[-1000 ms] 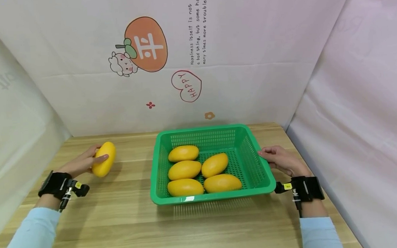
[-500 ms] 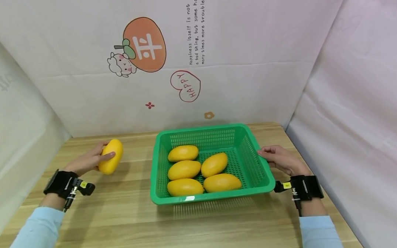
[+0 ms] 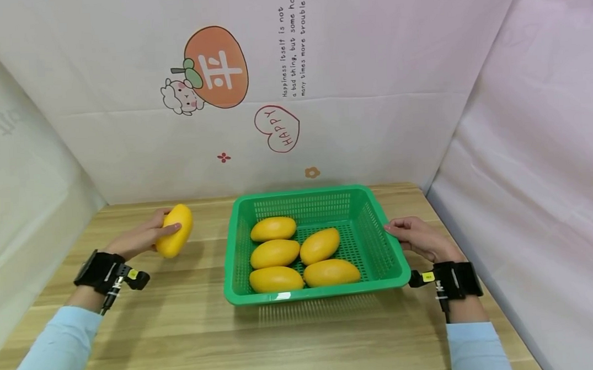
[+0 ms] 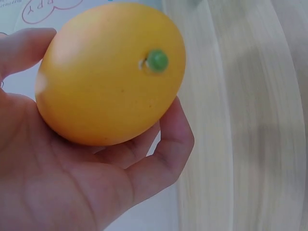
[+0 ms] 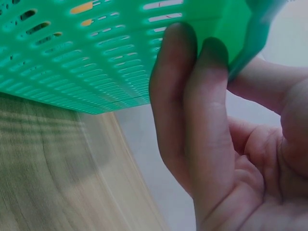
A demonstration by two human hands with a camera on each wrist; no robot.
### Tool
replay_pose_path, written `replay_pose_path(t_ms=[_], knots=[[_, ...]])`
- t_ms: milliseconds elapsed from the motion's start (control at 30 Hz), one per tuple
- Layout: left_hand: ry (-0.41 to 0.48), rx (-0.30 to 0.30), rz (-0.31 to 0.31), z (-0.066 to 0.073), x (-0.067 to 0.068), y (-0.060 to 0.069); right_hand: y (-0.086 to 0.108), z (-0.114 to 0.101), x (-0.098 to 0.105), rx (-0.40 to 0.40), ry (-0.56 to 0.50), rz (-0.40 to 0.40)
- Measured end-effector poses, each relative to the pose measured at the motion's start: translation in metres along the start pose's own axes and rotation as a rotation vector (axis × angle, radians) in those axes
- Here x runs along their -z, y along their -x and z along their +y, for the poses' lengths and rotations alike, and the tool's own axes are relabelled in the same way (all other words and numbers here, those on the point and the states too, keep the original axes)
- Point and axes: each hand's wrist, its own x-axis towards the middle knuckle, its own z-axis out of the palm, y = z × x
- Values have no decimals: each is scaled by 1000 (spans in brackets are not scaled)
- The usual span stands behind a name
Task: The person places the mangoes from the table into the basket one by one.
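In the head view my left hand [image 3: 141, 237] grips a yellow mango [image 3: 175, 230] above the left side of the table. The left wrist view shows the mango's green stem nub [image 4: 157, 60], with fingers and thumb wrapped round the fruit. A green plastic basket [image 3: 374, 248] stands to the right of that hand, holding several yellow mangoes [image 3: 274, 254] in its left and middle part. At the basket's right side, my right hand [image 3: 420, 237] pinches the rim. From below, the right wrist view shows two fingers [image 5: 207, 115] against the basket's outer slotted wall and the thumb over the rim.
The wooden table [image 3: 194, 344] carries the basket. A printed white cloth [image 3: 374, 137] rises behind it, and plain white cloth [image 3: 539, 158] hangs on both sides. Inside the basket, bare slotted floor [image 3: 351, 240] shows on the right.
My left hand has moved right, towards the basket, and slightly away from me with the mango in its grip. The right hand and basket stay where they were.
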Motion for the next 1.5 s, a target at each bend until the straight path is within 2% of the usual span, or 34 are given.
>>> replay_pose_path(t_ms=[267,733,933,1133,1500], knots=[[81,-39,-32,15,-1,-2,-1,-6,-1,19,23,18],[22,-81,-36,43,-14,-9,-1,-5,-1,20,-2,-10],[5,-116,-55,54,-18,-18,-1,-4,0,48,-26,-39],[9,-150,-78,74,-21,-28,1,-4,0,41,-24,-41],[-75,-236,-135,108,-34,-48,2,-3,-1,29,-16,-23]])
